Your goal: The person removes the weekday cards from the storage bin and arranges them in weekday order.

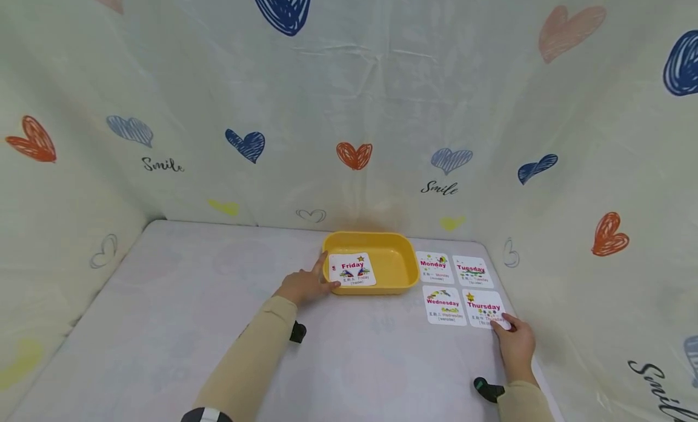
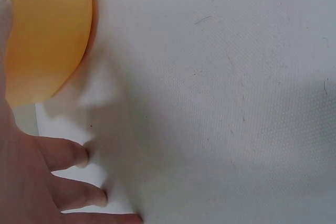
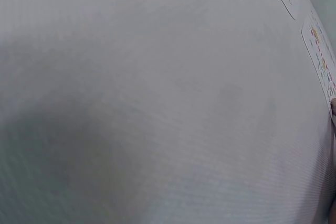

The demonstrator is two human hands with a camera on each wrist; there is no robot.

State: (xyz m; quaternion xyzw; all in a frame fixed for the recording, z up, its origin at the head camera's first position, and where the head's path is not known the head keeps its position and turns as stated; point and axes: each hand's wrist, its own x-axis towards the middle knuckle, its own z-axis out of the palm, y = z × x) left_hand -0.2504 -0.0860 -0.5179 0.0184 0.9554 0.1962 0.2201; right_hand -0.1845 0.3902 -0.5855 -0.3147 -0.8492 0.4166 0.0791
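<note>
My left hand (image 1: 305, 285) is at the left end of a yellow tray (image 1: 395, 264), finger and thumb touching its rim. In the left wrist view, other fingers (image 2: 79, 195) spread out straight beside the tray. A white Friday card (image 1: 351, 273) lies in the tray, overlapping another card whose letter S shows. On the right, my right hand (image 1: 517, 343) pinches the lower right corner of the Thursday card (image 1: 482, 301) between thumb and finger. Only a sliver of that hand shows at the right wrist view's edge.
The Monday card (image 1: 434, 261), Tuesday card (image 1: 473, 265) and Wednesday card (image 1: 444, 313) lie right of the tray, forming a two-by-two block with Thursday. A heart-printed curtain (image 1: 354, 107) rises behind the white table (image 1: 163, 301) and along both sides.
</note>
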